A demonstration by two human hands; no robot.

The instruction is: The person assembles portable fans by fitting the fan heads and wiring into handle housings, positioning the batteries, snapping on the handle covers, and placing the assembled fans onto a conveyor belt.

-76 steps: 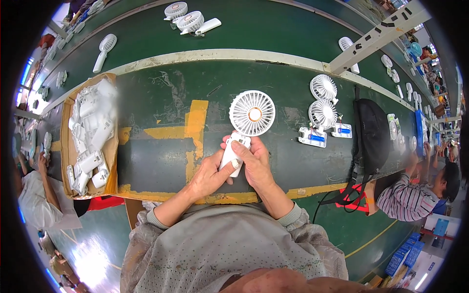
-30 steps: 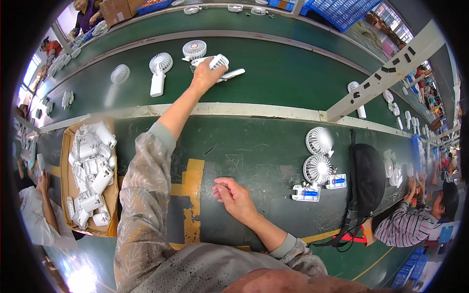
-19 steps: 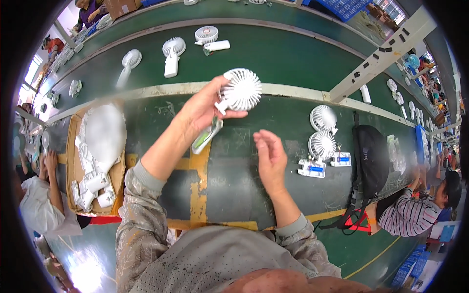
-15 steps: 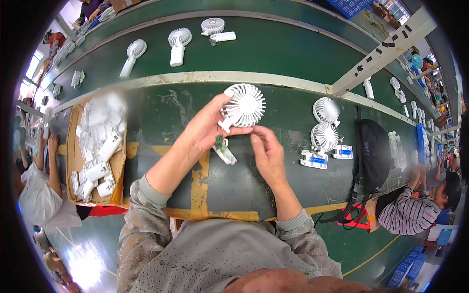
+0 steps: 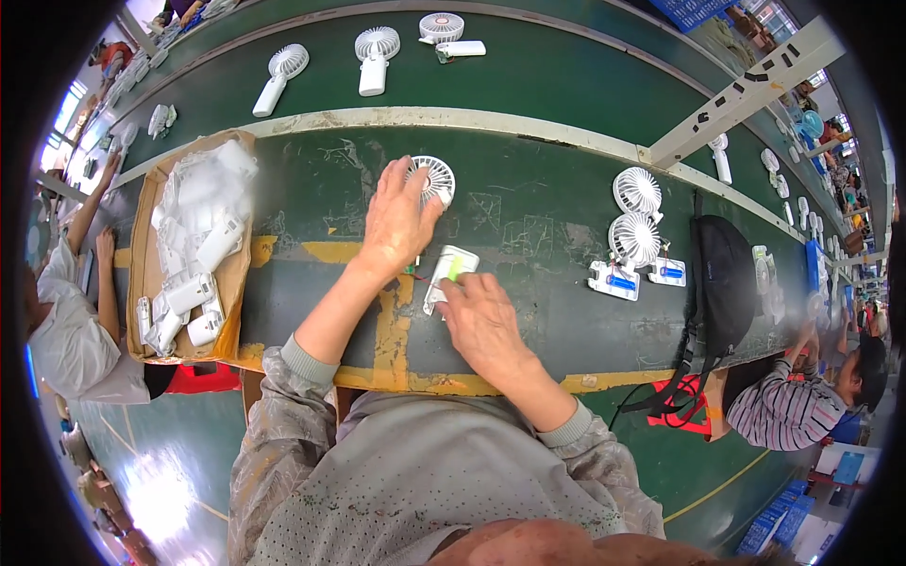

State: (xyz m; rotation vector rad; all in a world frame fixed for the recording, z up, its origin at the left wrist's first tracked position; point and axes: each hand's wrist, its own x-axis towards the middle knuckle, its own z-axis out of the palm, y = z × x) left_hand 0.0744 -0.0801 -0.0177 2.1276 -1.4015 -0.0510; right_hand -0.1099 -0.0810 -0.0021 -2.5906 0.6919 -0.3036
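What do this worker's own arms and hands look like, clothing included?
Both the left hand and right hand are bare, without gloves. The loose sleeves are greyish with a pale leafy pattern, ending in plain grey ribbed cuffs on the forearms.

My feed is bright; windows (image 5: 70,109) at the left rim burn out and white glare pools on the floor (image 5: 166,472). A hazy smear softens the white parts (image 5: 193,250), while the left hand (image 5: 396,223) and right hand (image 5: 483,325) read crisp. Fisheye bends the table (image 5: 576,325); black fills the corners.
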